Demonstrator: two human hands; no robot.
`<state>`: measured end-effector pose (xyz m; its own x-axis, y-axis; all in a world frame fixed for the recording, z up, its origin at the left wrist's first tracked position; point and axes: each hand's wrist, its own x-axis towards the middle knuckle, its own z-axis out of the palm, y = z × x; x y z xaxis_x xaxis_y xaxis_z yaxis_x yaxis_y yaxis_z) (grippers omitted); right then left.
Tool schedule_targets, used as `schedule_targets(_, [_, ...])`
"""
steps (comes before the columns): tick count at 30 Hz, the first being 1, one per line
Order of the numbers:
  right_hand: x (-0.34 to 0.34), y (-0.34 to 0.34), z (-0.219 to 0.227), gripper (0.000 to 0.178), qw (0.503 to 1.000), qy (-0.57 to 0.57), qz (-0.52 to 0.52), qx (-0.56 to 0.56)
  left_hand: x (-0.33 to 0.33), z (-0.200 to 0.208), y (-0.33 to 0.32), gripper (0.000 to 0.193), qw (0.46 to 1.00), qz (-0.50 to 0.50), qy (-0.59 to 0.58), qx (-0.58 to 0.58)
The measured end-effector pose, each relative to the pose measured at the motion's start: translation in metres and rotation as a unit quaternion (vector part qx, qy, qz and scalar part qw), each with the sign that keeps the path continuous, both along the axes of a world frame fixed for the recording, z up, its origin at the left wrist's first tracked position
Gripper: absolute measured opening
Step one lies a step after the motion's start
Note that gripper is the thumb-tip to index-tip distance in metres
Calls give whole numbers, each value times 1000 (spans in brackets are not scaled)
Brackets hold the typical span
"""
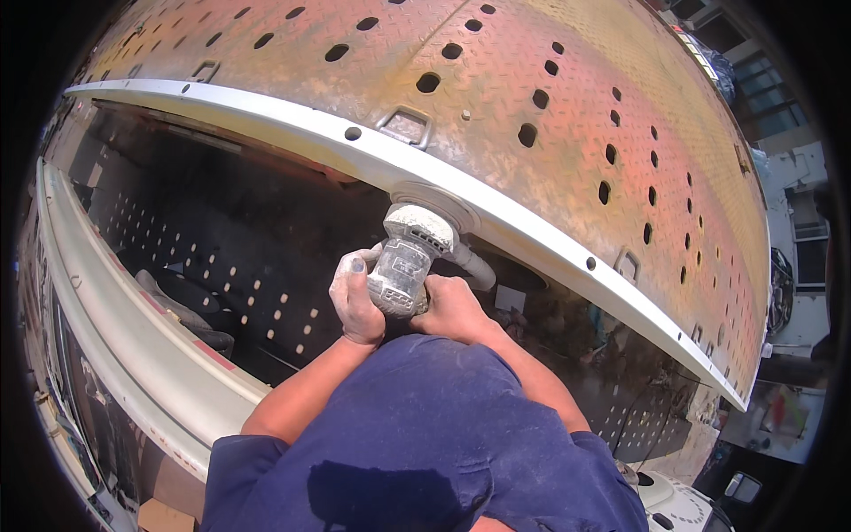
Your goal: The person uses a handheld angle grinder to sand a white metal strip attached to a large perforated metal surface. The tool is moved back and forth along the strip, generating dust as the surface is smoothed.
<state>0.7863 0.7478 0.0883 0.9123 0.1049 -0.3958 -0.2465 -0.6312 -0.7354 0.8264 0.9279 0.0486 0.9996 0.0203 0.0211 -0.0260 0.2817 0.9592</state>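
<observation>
Nearest to me is my own dark blue short-sleeved work shirt [425, 443], filling the lower middle, with both bare forearms rising out of it. My left hand [355, 297] is wrapped around the left side of the dusty grey round-headed power sander [408, 257], fingers [352, 266] curled shut on its body, one fingertip smeared with grey dust. My right hand [452, 306] closes on the sander from the right and below, fingers tucked under the housing so I cannot see their tips. A grey hose stub [474, 266] leaves the sander toward the right.

The sander's round pad is pressed up against the long white painted metal edge strip [532, 239], which runs from far left down to near right with small bolt holes along it. Beyond that strip lies the rusty orange-brown checker-plate metal panel with rows of oval holes [567, 106], carrying small rectangular tie-down rings.

On the near side of the strip there is a dark hollow space [239, 239] dotted with spots of light. That gap gives open room to my left and beneath the hands. At near left a second pale, worn curved metal rail [133, 346] closes that space, well apart from the sander. At far right, past the panel's edge, bright ground shows.
</observation>
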Motion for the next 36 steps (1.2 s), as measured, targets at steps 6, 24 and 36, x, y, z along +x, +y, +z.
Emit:
schedule_targets(6, [-8, -5, -4, 46, 997, -2, -9, 70, -9, -15, 2, 51, 997, -4, 22, 76])
schedule_targets(24, [-22, -20, 1, 46, 997, -9, -14, 77, -18, -2, -12, 55, 995, -16, -14, 102])
schedule_targets(36, [-44, -36, 3, 46, 996, 0, -40, 81, -33, 3, -24, 52, 992, -56, -14, 109])
